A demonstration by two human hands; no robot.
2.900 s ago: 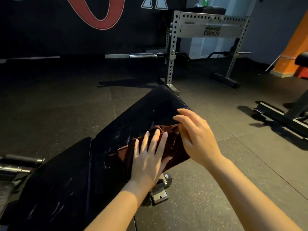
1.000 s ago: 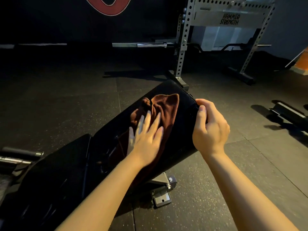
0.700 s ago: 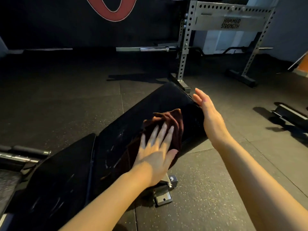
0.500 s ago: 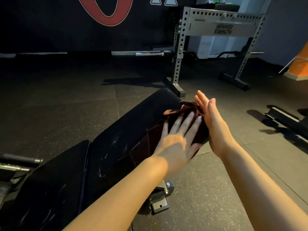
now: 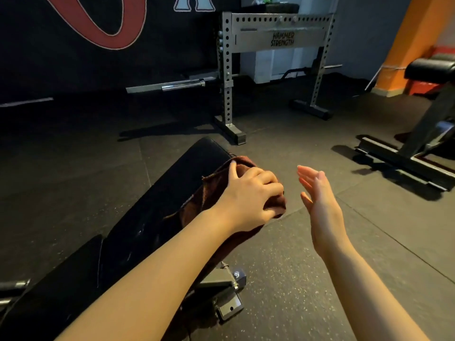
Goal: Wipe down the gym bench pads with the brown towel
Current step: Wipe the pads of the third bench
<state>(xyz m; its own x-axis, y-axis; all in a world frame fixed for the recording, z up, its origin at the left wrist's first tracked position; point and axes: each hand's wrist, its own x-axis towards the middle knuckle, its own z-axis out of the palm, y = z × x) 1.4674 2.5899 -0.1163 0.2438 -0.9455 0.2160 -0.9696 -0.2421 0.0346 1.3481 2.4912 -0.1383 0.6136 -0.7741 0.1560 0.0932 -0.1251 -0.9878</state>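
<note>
- Right now the brown towel (image 5: 216, 185) lies bunched on the far end of the long bench pad (image 5: 172, 193), hanging a little over its right edge.
- The left hand (image 5: 248, 195) sits on top of the towel with fingers curled round it, likely so it can rub the pad's edge.
- The right hand (image 5: 317, 193) is beside the pad, off to the right of the towel, fingers straight, holding nothing.

Single head view — looks forward, downward, close over bench pad (image 5: 172, 193).
</note>
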